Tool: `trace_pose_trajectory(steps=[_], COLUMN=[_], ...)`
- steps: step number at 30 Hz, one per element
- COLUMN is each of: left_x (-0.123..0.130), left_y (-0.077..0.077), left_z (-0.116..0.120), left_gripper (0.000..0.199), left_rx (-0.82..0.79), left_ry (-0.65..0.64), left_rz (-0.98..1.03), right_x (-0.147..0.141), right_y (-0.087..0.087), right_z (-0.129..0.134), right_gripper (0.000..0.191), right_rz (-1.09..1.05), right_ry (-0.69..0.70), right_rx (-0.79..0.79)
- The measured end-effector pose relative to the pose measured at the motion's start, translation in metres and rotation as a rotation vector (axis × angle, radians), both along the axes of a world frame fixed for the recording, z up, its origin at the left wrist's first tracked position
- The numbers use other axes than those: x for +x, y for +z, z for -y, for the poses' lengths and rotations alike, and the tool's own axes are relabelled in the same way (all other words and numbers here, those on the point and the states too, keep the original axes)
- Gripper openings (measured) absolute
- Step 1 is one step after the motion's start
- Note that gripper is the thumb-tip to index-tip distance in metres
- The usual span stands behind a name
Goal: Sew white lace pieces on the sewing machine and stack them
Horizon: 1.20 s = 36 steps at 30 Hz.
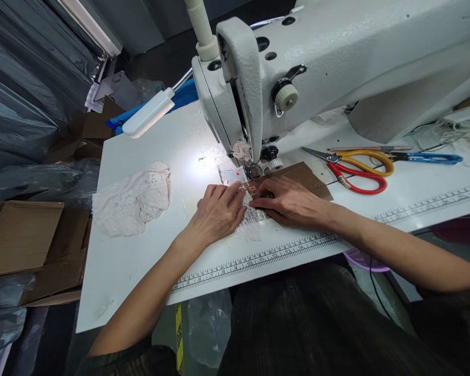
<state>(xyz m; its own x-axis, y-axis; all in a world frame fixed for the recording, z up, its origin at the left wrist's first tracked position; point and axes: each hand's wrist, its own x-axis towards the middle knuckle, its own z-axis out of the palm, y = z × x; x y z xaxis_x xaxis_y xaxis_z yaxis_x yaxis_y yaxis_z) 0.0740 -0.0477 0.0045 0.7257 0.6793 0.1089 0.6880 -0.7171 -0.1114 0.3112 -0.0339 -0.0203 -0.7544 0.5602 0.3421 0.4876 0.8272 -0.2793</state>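
Note:
A piece of white lace fabric (249, 228) lies below the presser foot area of a white sewing machine (235, 94). My left hand (220, 211) rests flat on the left side of the lace, its fingers stretched toward the needle. On the right, my right hand (292, 201) has its fingers bent and drawn together at the lace's edge, close to the metal plate. A brown card (307, 180) lies partly beneath and behind my right hand. The needle tip is hidden behind the machine's foot parts.
A crumpled white lace piece (135, 201) lies on the table's left. Red-and-yellow-handled scissors (360, 169) and a blue-handled tool (431, 157) lie at right. A printed ruler (274, 256) runs along the front edge. A lamp (149, 112) shines from the left; cardboard boxes (27, 235) stand beside the table.

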Motion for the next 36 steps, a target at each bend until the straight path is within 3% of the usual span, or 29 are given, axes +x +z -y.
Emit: trace_pose_trajectory(steps=[4, 10, 21, 36], left_x=[0.012, 0.009, 0.008, 0.006], left_y=[0.001, -0.001, -0.014, -0.019], left_z=[-0.01, -0.019, -0.017, -0.018], left_gripper=[0.039, 0.039, 0.038, 0.037], left_rx=[-0.057, -0.128, -0.096, -0.07], left_ry=[0.082, 0.105, 0.109, 0.093], left_rz=[0.003, 0.175, 0.249, 0.31], right_x=[0.0, 0.004, 0.002, 0.0], right_y=[0.0, -0.002, -0.003, -0.005], right_z=[-0.003, -0.007, -0.005, -0.002], right_gripper=[0.031, 0.035, 0.035, 0.035], right_rz=[0.0, -0.076, -0.082, -0.106], right_ry=[-0.083, -0.077, -0.089, -0.121], right_rx=[-0.039, -0.093, -0.089, -0.085])
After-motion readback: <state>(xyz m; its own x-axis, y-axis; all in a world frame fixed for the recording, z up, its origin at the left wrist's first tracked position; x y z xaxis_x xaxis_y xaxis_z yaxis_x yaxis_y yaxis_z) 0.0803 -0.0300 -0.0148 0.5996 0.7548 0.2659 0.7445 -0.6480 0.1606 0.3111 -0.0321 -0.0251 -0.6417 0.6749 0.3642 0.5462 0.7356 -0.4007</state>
